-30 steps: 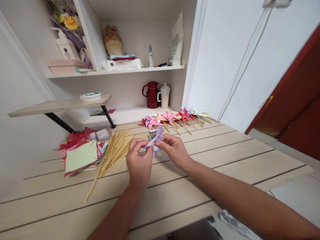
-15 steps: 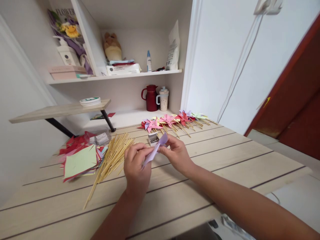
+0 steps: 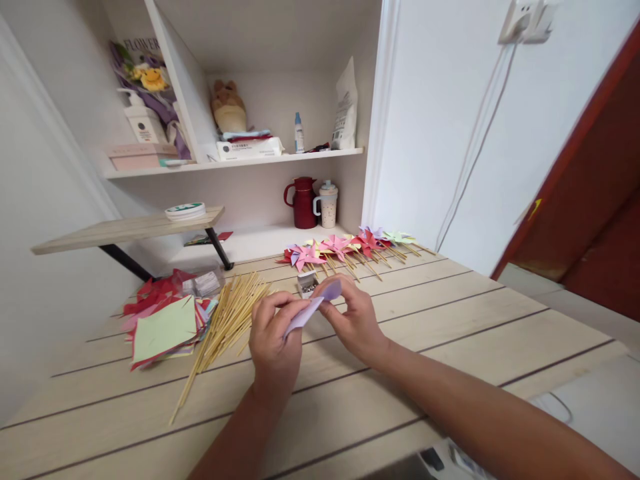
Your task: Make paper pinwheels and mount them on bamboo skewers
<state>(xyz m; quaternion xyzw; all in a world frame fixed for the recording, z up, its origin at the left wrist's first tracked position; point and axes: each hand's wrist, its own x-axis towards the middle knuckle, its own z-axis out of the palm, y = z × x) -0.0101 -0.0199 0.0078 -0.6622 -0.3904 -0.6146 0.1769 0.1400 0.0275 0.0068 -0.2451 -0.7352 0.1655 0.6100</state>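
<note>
With closed fingers (image 3: 293, 307), your left hand (image 3: 274, 333) and right hand (image 3: 359, 321) grip the folded pale-purple paper piece (image 3: 303, 317) above the pale wood-plank surface (image 3: 345, 413), where uneven pulling could tear it.

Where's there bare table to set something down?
The table is bare between the paper pinwheels and right forearm, and front left, nearer than the paper sheets. Crowded: back left, where those sheets lie beside wooden sticks.

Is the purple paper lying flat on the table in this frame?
No, the left hand and the right hand hold the purple paper up between them, folded.
</note>
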